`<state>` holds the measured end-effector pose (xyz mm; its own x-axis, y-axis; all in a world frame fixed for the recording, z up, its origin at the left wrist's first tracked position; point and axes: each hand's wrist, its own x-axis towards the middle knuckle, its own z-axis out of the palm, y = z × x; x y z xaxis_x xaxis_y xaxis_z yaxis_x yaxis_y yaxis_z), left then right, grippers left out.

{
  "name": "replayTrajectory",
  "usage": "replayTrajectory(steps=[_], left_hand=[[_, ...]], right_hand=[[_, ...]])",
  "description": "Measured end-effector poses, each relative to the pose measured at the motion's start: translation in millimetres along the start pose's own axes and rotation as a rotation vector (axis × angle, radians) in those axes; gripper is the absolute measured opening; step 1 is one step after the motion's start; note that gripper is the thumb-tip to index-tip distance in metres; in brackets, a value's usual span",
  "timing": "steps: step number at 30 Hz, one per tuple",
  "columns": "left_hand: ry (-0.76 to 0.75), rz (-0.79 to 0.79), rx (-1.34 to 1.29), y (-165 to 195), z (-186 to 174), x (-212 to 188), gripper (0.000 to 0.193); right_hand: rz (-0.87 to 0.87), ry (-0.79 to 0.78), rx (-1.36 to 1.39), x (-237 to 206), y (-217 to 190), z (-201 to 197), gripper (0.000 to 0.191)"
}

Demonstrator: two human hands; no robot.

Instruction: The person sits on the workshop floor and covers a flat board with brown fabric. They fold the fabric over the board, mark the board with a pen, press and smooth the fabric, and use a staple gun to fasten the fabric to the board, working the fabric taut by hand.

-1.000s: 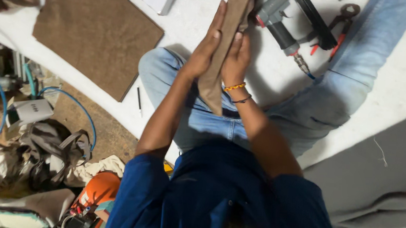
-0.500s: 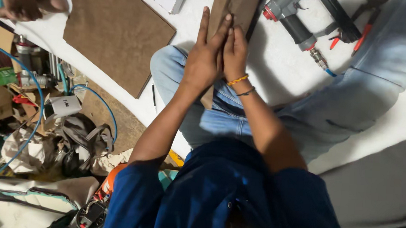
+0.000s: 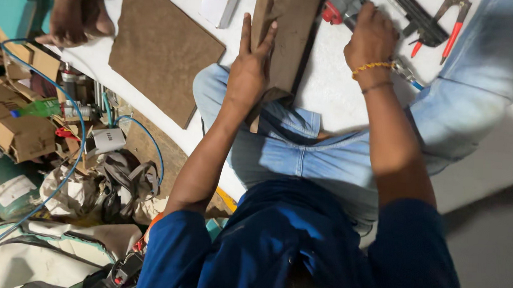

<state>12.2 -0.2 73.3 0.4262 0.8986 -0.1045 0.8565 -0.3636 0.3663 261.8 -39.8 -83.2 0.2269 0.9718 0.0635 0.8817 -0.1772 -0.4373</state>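
Note:
My left hand (image 3: 248, 72) lies flat with straight fingers along the left edge of a long brown board strip (image 3: 293, 27), holding it against my knee in blue jeans (image 3: 291, 152). My right hand (image 3: 369, 41), with a yellow bead bracelet at the wrist, is closed over the grey nail gun (image 3: 343, 4) on the white floor, right of the strip. Red-handled pliers (image 3: 450, 28) lie just beyond the gun.
A larger brown board (image 3: 161, 49) lies flat to the left, with a white box (image 3: 220, 2) above it. Another person's hand (image 3: 74, 11) is at the top left. Blue hose (image 3: 79, 127), cardboard boxes (image 3: 23, 132) and rags clutter the left side.
My right hand has left the strip, where it was pressed against my left, and moved right onto the nail gun. My left hand stays on the strip. The view has shifted closer.

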Motion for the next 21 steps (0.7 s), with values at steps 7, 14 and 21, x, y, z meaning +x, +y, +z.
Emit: replayTrajectory(steps=[7,14,21], left_hand=[[0.015,0.032,0.037,-9.5,5.8,1.3,0.063],[0.010,0.025,0.055,-18.2,9.9,2.9,0.022],[0.032,0.053,0.018,-26.4,17.3,1.2,0.022]], right_hand=[[-0.199,-0.075,0.759,-15.8,-5.9,-83.4,0.046],[-0.253,-0.358,0.899,-8.1,-47.1,-96.2,0.026],[-0.283,-0.416,0.880,-5.9,-40.2,-89.8,0.027]])
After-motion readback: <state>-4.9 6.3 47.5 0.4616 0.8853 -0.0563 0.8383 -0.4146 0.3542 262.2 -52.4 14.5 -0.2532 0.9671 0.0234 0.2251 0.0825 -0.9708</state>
